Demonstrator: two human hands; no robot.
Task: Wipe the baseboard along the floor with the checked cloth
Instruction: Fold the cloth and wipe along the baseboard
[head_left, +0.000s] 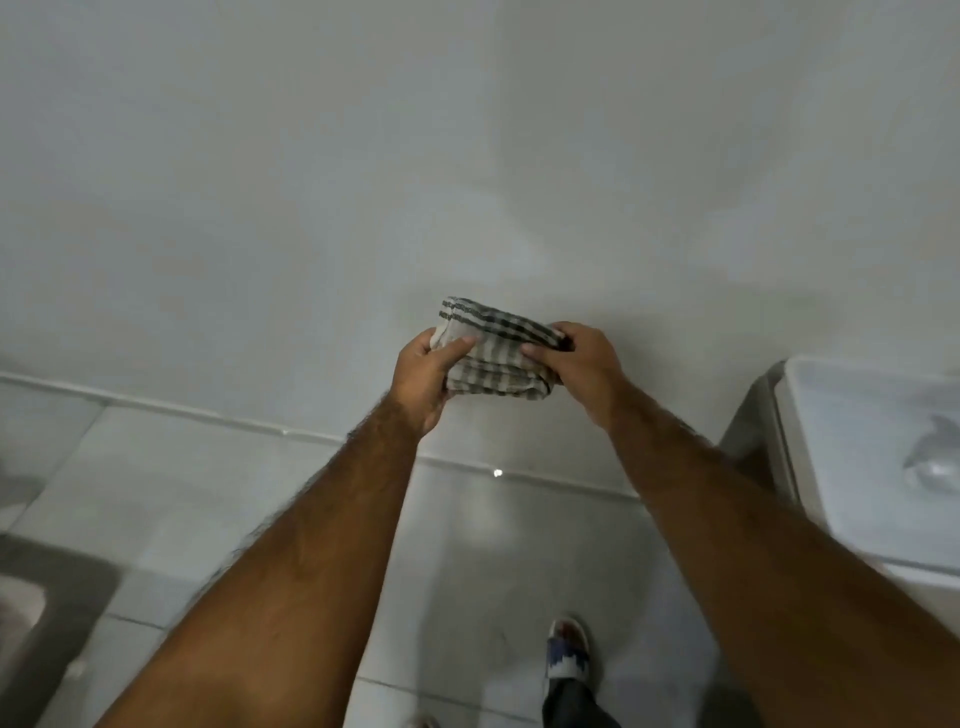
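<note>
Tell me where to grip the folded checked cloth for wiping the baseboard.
Judging by the fold, palm the checked cloth from above across its flat middle with the right hand, thick folded edge facing the baseboard; the left hand can let go.

Dim, flat indoor light, soft overall blur, small glare spot on the floor tiles (497, 472), wide-angle bending at edges

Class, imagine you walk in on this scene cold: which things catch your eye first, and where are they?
First, the folded checked cloth at the centre, held between the left hand and right hand in front of the pale wall. Below it the baseboard runs along the tiled floor. A white appliance stands at the right edge.
</note>
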